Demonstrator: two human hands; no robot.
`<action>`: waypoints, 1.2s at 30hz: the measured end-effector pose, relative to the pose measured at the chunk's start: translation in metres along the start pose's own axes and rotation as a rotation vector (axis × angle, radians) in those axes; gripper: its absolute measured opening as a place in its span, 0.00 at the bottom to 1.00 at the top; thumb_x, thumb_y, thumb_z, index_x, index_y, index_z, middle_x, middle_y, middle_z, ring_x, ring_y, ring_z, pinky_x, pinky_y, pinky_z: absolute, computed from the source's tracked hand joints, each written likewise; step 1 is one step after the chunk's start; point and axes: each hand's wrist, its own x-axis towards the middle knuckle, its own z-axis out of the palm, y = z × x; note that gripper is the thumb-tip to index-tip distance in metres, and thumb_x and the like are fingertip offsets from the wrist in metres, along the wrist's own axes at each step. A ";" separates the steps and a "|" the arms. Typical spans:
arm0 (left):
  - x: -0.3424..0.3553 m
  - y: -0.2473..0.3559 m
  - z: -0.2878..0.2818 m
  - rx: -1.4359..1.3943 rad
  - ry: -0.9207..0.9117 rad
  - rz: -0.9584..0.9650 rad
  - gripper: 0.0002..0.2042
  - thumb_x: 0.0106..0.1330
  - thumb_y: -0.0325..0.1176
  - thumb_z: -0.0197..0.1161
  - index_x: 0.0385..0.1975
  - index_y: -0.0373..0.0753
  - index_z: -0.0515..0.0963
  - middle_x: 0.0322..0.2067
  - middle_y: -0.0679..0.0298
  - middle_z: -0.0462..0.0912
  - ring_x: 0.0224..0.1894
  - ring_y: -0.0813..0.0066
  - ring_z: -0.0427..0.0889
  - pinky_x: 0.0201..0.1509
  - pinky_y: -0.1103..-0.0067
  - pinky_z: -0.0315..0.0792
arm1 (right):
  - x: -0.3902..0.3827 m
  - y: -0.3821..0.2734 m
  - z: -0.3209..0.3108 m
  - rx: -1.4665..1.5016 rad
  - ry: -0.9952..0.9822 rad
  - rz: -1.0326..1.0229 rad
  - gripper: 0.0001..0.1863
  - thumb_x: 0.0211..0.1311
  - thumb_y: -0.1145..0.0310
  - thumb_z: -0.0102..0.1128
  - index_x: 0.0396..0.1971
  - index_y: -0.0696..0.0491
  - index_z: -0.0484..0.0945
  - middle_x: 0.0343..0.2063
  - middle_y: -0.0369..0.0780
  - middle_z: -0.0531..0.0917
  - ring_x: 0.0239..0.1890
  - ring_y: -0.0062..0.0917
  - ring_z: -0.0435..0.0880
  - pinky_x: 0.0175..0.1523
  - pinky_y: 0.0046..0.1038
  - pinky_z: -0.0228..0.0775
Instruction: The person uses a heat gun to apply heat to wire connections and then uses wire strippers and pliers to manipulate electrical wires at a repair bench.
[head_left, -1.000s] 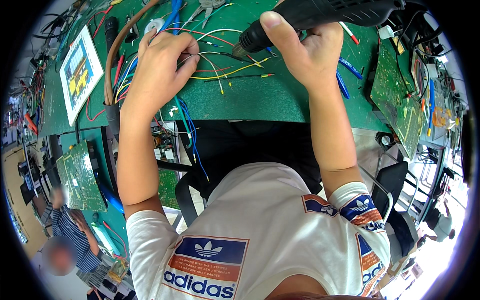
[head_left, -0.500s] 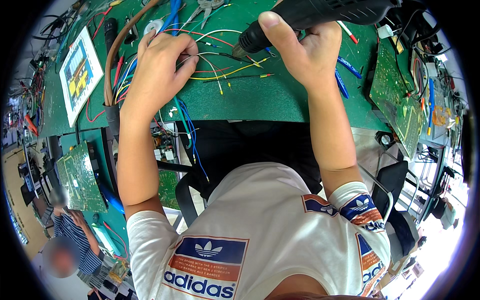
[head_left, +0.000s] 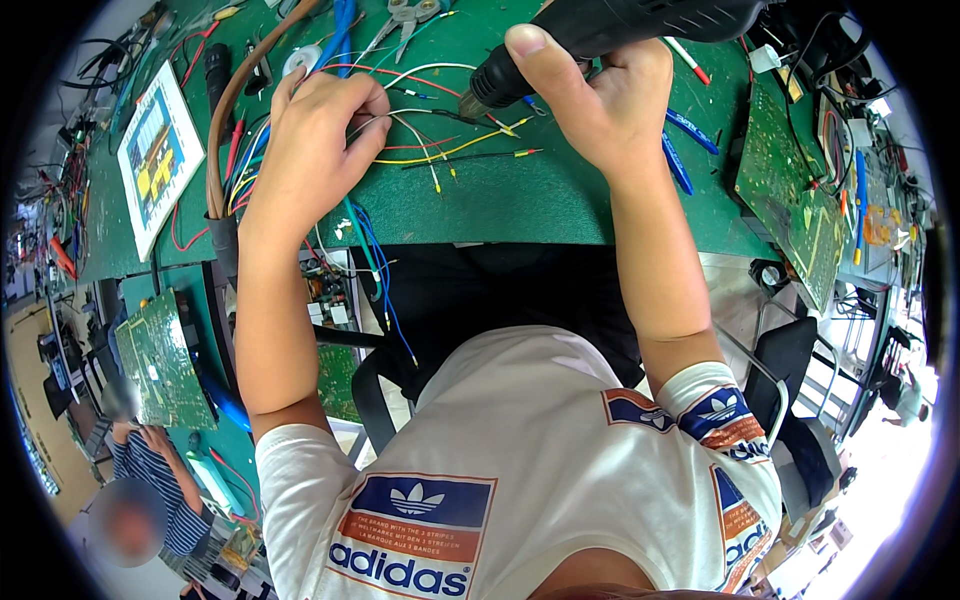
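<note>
My right hand (head_left: pixel 622 115) is wrapped round a black heat gun (head_left: pixel 610 30), its thumb along the body. The gun's metal nozzle (head_left: pixel 471 104) points left and down at thin wires. My left hand (head_left: pixel 312 140) pinches a black wire (head_left: pixel 425 110) between thumb and forefinger, with the wire's far part close by the nozzle. Around it fan out several loose wires with crimped ends, among them a yellow wire (head_left: pixel 440 148), a red one and white ones. They come from a bundle under my left hand and wrist.
Pliers (head_left: pixel 402 22) lie at the back. Blue tweezers (head_left: pixel 677 162) and a red-tipped pen (head_left: pixel 690 62) lie right of my right hand. A printed sheet (head_left: pixel 162 160) and a thick brown cable (head_left: pixel 222 130) are at left. Green circuit boards (head_left: pixel 790 190) stand at right; a person in stripes sits lower left.
The heat gun and my right hand have shifted slightly left. My left hand keeps its pinch on the black wire, nearly still.
</note>
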 end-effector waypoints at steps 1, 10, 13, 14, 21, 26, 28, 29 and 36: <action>0.000 0.000 0.000 -0.001 0.001 0.000 0.05 0.63 0.28 0.66 0.35 0.40 0.78 0.29 0.66 0.79 0.38 0.66 0.82 0.74 0.53 0.58 | 0.000 -0.001 -0.001 -0.025 0.002 -0.006 0.10 0.59 0.67 0.72 0.25 0.57 0.82 0.22 0.38 0.83 0.24 0.25 0.81 0.34 0.29 0.73; 0.001 0.002 -0.001 0.002 0.008 -0.017 0.04 0.61 0.27 0.66 0.32 0.39 0.78 0.27 0.64 0.81 0.40 0.63 0.81 0.71 0.57 0.60 | 0.000 0.000 -0.001 -0.032 -0.005 0.010 0.12 0.60 0.65 0.72 0.25 0.57 0.83 0.21 0.38 0.84 0.23 0.26 0.82 0.32 0.29 0.73; 0.001 0.003 -0.001 -0.001 0.010 -0.017 0.04 0.61 0.27 0.66 0.32 0.39 0.78 0.27 0.63 0.81 0.40 0.63 0.81 0.71 0.58 0.60 | 0.000 -0.002 -0.001 -0.024 -0.007 0.031 0.12 0.60 0.64 0.72 0.24 0.57 0.84 0.20 0.38 0.84 0.23 0.26 0.82 0.32 0.29 0.73; 0.001 0.003 -0.001 -0.002 0.011 -0.017 0.04 0.61 0.27 0.66 0.32 0.39 0.78 0.27 0.63 0.81 0.40 0.63 0.81 0.71 0.58 0.60 | 0.000 -0.003 -0.002 -0.032 -0.010 0.038 0.12 0.60 0.64 0.72 0.24 0.57 0.84 0.20 0.38 0.84 0.22 0.26 0.82 0.32 0.29 0.73; 0.000 0.000 0.000 -0.002 0.003 -0.004 0.05 0.63 0.29 0.67 0.34 0.40 0.77 0.28 0.66 0.78 0.36 0.66 0.81 0.73 0.52 0.58 | 0.001 -0.003 -0.004 -0.100 -0.031 0.025 0.12 0.59 0.65 0.72 0.23 0.56 0.84 0.20 0.38 0.84 0.21 0.27 0.82 0.31 0.29 0.73; 0.000 0.001 0.000 -0.002 0.002 -0.007 0.05 0.63 0.29 0.67 0.34 0.40 0.77 0.29 0.66 0.78 0.36 0.67 0.81 0.73 0.52 0.58 | 0.000 -0.001 -0.002 -0.047 0.000 0.016 0.11 0.59 0.66 0.72 0.23 0.56 0.84 0.20 0.39 0.84 0.21 0.27 0.83 0.30 0.29 0.73; 0.001 0.001 0.000 -0.001 0.002 -0.007 0.05 0.63 0.29 0.67 0.34 0.40 0.77 0.29 0.66 0.78 0.36 0.67 0.81 0.73 0.52 0.58 | 0.000 -0.001 -0.002 -0.055 -0.001 0.011 0.11 0.59 0.66 0.71 0.23 0.57 0.84 0.20 0.39 0.85 0.22 0.27 0.83 0.30 0.29 0.73; 0.001 0.001 0.000 -0.001 0.002 -0.007 0.05 0.63 0.28 0.67 0.34 0.40 0.77 0.29 0.66 0.78 0.36 0.67 0.81 0.73 0.52 0.58 | 0.000 0.000 -0.002 -0.059 -0.002 0.008 0.11 0.59 0.66 0.71 0.24 0.57 0.85 0.20 0.39 0.85 0.22 0.27 0.83 0.30 0.29 0.73; 0.001 0.002 0.000 -0.008 0.006 -0.012 0.05 0.63 0.28 0.66 0.33 0.40 0.77 0.28 0.66 0.78 0.36 0.67 0.81 0.73 0.52 0.58 | 0.000 -0.002 -0.002 -0.035 0.001 0.043 0.10 0.59 0.67 0.72 0.24 0.57 0.84 0.19 0.39 0.84 0.21 0.27 0.82 0.30 0.29 0.72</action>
